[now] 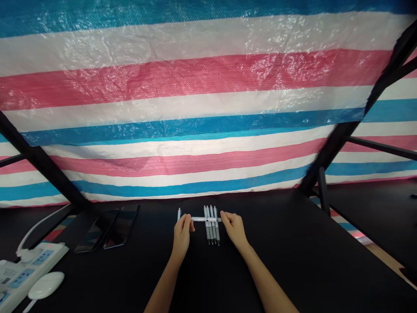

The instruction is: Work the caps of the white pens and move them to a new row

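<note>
My left hand [182, 232] and my right hand [233, 229] pinch the two ends of a white pen [206, 219], held level. That pen crosses just above the top part of several grey-and-white pens [211, 229], which lie side by side on the black table [280, 261], tips toward me. A further pen [179, 214] shows just past my left fingers, mostly hidden by that hand. I cannot tell whether it lies on the table or stands in my grip.
Two dark smartphones [96, 230] [122, 226] lie left of my hands. A white power strip [28, 269] and a white computer mouse [45, 284] sit at the near left. Black metal frame bars [339, 148] and a striped tarpaulin [208, 108] stand beyond the table.
</note>
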A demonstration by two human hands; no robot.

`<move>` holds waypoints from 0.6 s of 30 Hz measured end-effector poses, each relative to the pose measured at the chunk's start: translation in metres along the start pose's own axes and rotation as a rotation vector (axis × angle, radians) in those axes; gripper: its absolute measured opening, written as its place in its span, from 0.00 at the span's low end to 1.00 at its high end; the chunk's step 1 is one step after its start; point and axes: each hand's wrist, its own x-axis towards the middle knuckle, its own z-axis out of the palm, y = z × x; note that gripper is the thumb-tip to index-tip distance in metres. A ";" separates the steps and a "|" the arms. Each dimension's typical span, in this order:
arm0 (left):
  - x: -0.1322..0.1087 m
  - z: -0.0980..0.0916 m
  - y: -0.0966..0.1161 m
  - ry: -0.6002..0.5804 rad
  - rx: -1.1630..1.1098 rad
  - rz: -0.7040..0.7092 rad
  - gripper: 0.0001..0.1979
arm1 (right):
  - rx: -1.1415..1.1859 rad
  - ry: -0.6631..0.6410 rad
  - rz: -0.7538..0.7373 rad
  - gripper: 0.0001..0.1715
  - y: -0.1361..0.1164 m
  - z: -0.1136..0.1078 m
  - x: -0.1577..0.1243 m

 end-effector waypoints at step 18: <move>0.004 -0.007 0.004 0.096 -0.148 -0.103 0.22 | 0.326 -0.128 -0.045 0.12 -0.011 -0.007 -0.001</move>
